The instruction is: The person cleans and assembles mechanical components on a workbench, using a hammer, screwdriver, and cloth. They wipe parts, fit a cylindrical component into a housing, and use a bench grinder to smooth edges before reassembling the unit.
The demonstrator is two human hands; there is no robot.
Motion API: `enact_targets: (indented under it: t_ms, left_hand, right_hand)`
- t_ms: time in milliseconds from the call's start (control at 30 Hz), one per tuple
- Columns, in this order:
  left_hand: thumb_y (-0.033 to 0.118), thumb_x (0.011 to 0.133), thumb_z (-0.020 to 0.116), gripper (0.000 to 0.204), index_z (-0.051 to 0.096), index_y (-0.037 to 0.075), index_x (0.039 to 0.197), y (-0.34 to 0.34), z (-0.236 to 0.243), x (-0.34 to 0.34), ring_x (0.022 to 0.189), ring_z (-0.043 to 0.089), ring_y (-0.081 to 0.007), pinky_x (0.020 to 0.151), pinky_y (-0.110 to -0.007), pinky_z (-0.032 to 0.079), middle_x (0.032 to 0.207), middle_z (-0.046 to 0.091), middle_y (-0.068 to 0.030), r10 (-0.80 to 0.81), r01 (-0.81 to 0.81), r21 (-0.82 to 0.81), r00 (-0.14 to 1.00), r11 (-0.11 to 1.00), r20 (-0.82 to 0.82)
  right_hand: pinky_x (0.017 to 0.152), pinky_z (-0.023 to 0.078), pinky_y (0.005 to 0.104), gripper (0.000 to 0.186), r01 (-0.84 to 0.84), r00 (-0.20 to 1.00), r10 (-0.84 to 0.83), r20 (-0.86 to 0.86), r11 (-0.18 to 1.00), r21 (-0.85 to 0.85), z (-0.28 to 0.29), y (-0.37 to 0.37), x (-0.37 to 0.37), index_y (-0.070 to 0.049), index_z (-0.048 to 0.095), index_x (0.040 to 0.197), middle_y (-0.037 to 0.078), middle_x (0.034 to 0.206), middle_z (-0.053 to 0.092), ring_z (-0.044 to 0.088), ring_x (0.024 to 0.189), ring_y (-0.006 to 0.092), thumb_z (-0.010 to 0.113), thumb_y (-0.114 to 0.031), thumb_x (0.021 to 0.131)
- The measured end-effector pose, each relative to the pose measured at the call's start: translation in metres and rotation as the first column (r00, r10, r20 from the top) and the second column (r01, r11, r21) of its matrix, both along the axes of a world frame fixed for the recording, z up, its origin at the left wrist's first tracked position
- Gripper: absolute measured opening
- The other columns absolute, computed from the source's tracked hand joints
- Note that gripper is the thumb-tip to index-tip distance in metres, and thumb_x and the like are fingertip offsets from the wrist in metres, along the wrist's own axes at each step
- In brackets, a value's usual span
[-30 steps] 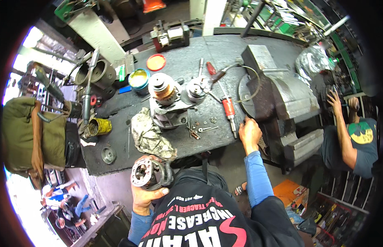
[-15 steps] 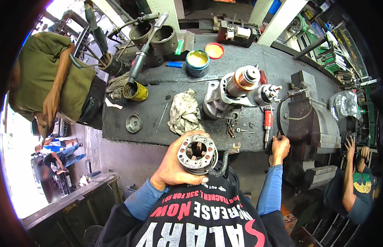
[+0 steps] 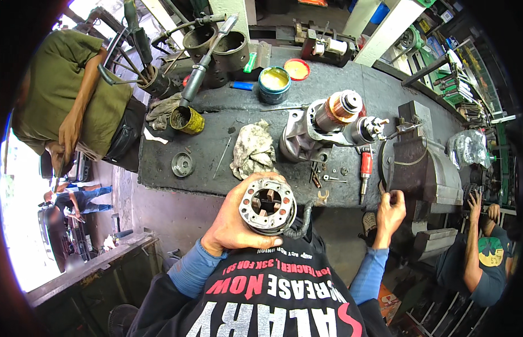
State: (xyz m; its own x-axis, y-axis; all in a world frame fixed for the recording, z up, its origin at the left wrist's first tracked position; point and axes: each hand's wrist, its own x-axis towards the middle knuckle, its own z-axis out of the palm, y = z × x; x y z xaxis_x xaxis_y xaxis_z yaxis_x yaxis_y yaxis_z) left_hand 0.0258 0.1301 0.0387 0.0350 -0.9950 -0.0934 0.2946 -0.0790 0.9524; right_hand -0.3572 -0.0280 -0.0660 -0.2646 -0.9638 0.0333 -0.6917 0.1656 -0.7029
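My left hand (image 3: 230, 220) is wrapped round a starter motor housing (image 3: 267, 205), a round metal body held close to my chest. Its ring-shaped end faces up, with copper-coloured brushes standing inside, and a thick lead hangs at its right side. Over by the bench's front edge, my right hand (image 3: 390, 216) has its fingers closed beside the vise; what they hold, if anything, is too small to make out. A red-handled screwdriver (image 3: 365, 168) lies just beyond that hand. Further back, an armature with copper windings (image 3: 341, 108) stands upright at the aluminium starter nose housing (image 3: 298, 137).
A grimy rag (image 3: 253, 150), bolts and small parts (image 3: 323, 174) and a round metal cap (image 3: 183, 164) lie on the dark bench (image 3: 211, 132). Behind stands a grease tub (image 3: 274, 85). The heavy vise (image 3: 421, 163) is at right. One person (image 3: 65, 95) stands left, another (image 3: 480, 258) right.
My right hand has shifted slightly right and nearer to me, away from the bench edge, its fingers still closed. The left hand still holds the housing, now tilted a little differently.
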Motion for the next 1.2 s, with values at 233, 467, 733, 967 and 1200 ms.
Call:
enact_targets:
  t_ms: [233, 467, 733, 967, 1200]
  left_hand:
    - [0.014, 0.057, 0.099, 0.096, 0.055, -0.001, 0.141, -0.004, -0.002, -0.002, 0.128, 0.06, -0.0203, 0.114, -0.035, 0.046, 0.136, 0.063, -0.0111, -0.002, 0.003, -0.024, 0.998, 1.0, 0.059]
    - [0.014, 0.057, 0.098, 0.095, 0.054, -0.001, 0.14, -0.008, -0.001, -0.009, 0.125, 0.062, -0.0222, 0.111, -0.037, 0.047, 0.133, 0.065, -0.0136, 0.005, 0.015, -0.127, 0.988, 0.992, 0.154]
    - [0.01, 0.056, 0.097, 0.097, 0.051, -0.001, 0.141, -0.01, 0.0, -0.008, 0.125, 0.063, -0.0243, 0.111, -0.039, 0.049, 0.134, 0.063, -0.0145, 0.052, -0.005, -0.204, 0.973, 0.979, 0.225]
    - [0.009, 0.057, 0.097, 0.096, 0.051, -0.001, 0.141, -0.012, 0.002, -0.009, 0.124, 0.064, -0.024, 0.11, -0.038, 0.05, 0.134, 0.063, -0.0151, 0.054, -0.007, -0.215, 0.976, 0.977, 0.212]
    - [0.009, 0.059, 0.097, 0.093, 0.052, -0.001, 0.139, -0.013, 0.0, -0.012, 0.124, 0.065, -0.0244, 0.109, -0.037, 0.051, 0.135, 0.063, -0.0158, 0.096, -0.02, -0.279, 0.961, 0.96, 0.261]
  right_hand:
    - [0.06, 0.052, 0.0229, 0.008, -0.077, 0.653, 0.315, 0.689, 0.932, -0.354, 0.134, 0.046, 0.029, 0.0, 0.067, 0.107, 0.006, 0.094, 0.065, 0.059, 0.067, 0.0111, 0.071, -0.003, 0.1]
    - [0.066, 0.062, 0.0349, 0.015, -0.354, 0.449, 0.667, 0.595, 0.744, -0.567, 0.201, 0.079, 0.11, 0.001, 0.058, 0.109, 0.025, 0.1, 0.072, 0.071, 0.076, 0.0234, 0.069, -0.001, 0.099]
    - [0.078, 0.062, 0.0432, 0.039, -0.681, 0.414, 0.907, 0.08, 0.367, -0.634, 0.201, 0.075, 0.132, 0.006, 0.062, 0.121, 0.024, 0.104, 0.072, 0.074, 0.085, 0.0346, 0.074, 0.008, 0.084]
    - [0.074, 0.061, 0.0431, 0.028, -0.699, 0.424, 0.905, 0.035, 0.352, -0.623, 0.193, 0.079, 0.143, 0.0, 0.06, 0.116, 0.02, 0.099, 0.072, 0.074, 0.082, 0.0321, 0.068, 0.007, 0.09]
    - [0.071, 0.063, 0.0403, 0.037, -0.732, 0.439, 0.88, -0.183, 0.232, -0.641, 0.191, 0.087, 0.152, 0.005, 0.069, 0.112, 0.021, 0.102, 0.072, 0.074, 0.081, 0.0309, 0.079, -0.009, 0.079]
